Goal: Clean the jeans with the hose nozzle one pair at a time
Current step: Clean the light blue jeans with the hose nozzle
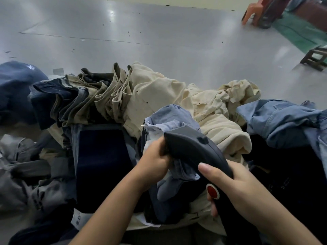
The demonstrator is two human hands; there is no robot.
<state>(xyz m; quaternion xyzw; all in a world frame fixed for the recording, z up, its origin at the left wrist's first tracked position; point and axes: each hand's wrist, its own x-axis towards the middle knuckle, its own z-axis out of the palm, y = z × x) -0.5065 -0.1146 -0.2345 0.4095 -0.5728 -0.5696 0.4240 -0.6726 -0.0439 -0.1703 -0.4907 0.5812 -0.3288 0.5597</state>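
A dark grey hose nozzle (192, 147) with a red button near its handle lies across a light blue pair of jeans (169, 119) in the middle of the pile. My right hand (235, 190) grips the nozzle's handle, thumb on top. My left hand (155, 160) clutches the light blue jeans right beside the nozzle's head. The nozzle's mouth faces down into the fabric and is hidden.
Around the hands lie cream trousers (177, 96), a stack of folded khaki and dark denim pairs (79, 96), grey garments (26, 165) on the left and blue denim (283, 121) on the right. Beyond is grey floor, with an orange chair (253, 11) and a dark stool (315, 57).
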